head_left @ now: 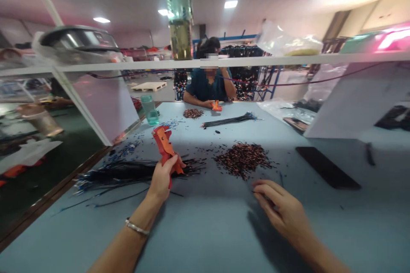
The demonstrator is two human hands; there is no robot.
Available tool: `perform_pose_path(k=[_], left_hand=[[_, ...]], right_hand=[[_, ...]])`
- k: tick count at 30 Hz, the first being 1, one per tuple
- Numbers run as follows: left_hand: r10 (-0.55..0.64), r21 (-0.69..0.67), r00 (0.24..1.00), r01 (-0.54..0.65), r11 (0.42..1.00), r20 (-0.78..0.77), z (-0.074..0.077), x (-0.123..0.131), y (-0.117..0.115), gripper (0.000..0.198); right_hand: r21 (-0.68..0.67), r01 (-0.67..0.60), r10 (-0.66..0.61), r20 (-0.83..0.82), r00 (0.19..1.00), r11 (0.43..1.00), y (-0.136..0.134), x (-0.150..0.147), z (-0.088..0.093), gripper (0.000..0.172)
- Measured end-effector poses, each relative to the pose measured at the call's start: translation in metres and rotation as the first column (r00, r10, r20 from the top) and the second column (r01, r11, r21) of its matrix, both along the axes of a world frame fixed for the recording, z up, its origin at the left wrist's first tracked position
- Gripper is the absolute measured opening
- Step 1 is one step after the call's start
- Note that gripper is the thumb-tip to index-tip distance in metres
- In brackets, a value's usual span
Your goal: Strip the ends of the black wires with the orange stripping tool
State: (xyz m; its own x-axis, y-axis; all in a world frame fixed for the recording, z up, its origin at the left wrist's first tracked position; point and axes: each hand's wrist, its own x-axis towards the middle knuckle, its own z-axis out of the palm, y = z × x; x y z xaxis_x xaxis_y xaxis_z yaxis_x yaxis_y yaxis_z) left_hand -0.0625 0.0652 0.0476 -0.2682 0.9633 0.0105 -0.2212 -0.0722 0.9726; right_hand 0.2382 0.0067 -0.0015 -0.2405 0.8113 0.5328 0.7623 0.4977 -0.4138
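My left hand [162, 175] is wrapped round the handles of a red-and-orange wire stripper [164, 140], its jaws pointing up and away from me. Beneath and behind that hand lies a bundle of black wires [128, 172] with blue ends at the left. My right hand [282, 207] hovers low over the table, thumb and fingertips pinched together. A small dark bit may show at the fingertips, too small to name. Just beyond the right hand spreads a pile of small black-and-copper pieces [243, 158].
Across the table [205, 230] sits a person [209, 83] with an orange tool [217, 106], a second pile [193, 113] and wire bundle [227, 120]. A green cup [150, 110] stands left, a black slab [327, 167] lies right. A shelf [224, 63] crosses above, holding a bottle [179, 17].
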Motion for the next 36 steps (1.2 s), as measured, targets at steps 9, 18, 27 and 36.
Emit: perform_pose_path(k=[9,18,27,36], left_hand=[[-0.61,-0.099,0.787,0.616,0.781,0.088,-0.01,0.037,-0.035,0.034],[-0.819,-0.055,0.571,0.817,0.574,-0.056,-0.028,0.055,-0.049,0.045],[-0.809,-0.015,0.583,0.81,0.586,-0.081,-0.035,0.054,-0.049,0.047],[-0.773,0.008,0.634,0.773,0.634,-0.036,-0.035,0.056,-0.052,0.043]], right_hand=[[-0.079,0.071,-0.071,0.006,0.997,0.994,0.002,0.001,-0.003,0.027],[-0.146,-0.033,0.065,0.224,0.972,0.989,0.0,0.002,-0.02,0.029],[-0.117,-0.058,0.077,0.167,0.983,0.991,0.003,0.001,-0.032,0.021],[-0.064,-0.078,0.073,-0.082,0.994,0.995,-0.003,-0.005,-0.005,0.024]])
